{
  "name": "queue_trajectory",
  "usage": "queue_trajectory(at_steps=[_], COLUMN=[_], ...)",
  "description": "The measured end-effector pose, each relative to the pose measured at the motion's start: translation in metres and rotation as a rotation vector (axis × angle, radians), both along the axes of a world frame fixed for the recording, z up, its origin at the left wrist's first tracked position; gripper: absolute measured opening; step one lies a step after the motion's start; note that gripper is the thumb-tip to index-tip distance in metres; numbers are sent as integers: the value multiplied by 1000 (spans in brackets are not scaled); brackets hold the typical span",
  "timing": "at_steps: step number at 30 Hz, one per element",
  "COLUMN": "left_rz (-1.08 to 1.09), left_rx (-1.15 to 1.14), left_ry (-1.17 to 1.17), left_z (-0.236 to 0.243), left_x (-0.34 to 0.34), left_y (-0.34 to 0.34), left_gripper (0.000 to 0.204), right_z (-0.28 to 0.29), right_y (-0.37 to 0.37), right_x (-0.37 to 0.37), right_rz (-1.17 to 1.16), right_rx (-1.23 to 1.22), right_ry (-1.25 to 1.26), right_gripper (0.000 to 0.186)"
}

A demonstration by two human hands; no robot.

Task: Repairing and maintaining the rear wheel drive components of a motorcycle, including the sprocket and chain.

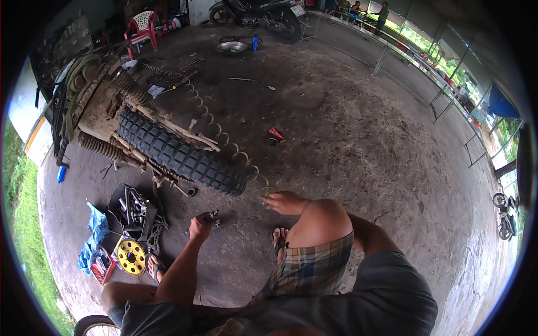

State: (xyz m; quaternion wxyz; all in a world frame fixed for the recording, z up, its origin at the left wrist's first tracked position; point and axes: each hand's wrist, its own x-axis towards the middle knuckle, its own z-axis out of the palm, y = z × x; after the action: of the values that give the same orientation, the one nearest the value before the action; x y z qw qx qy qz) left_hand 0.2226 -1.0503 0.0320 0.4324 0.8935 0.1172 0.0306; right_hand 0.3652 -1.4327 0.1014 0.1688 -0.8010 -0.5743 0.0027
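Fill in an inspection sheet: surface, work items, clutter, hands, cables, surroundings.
Surface: dark, stained floor.
Work items: knobby tyre, coiled hose, dark handheld item.
Clutter: yellow sprocket, black container with metal parts, blue plastic bag.
Hands: left hand grips the dark handheld item, kind unclear; right hand at the hose's end, grip unclear.
Cables: nothing seen besides the hose.
Surroundings: red-and-white chair, parked motorbike, distant people.

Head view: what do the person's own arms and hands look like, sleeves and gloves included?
The left hand and right hand are ungloved. The left forearm is bare, with no watch or cable showing. A loose, short, dark grey sleeve covers the upper right arm; the knee hides the right wrist. Rings are too small to tell.
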Motion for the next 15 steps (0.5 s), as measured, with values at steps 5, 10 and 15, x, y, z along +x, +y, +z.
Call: queue_trajectory(at_steps=[5, 10, 15], left_rz=[-123, -198, -208], left_rx=[-12, 75, -36], left_ry=[70, 99, 8], left_z=[-7, -5, -2], left_x=[3, 11, 22], left_y=[-25, -72, -101], left_gripper=[44, 49, 44], right_z=[16, 39, 41], right_y=[63, 81, 82], right_x=[-25, -15, -25], right_rz=[16, -78, -176], right_rx=[-23, -141, -287], right_ry=[11, 210, 294], right_gripper=[49, 29, 25])
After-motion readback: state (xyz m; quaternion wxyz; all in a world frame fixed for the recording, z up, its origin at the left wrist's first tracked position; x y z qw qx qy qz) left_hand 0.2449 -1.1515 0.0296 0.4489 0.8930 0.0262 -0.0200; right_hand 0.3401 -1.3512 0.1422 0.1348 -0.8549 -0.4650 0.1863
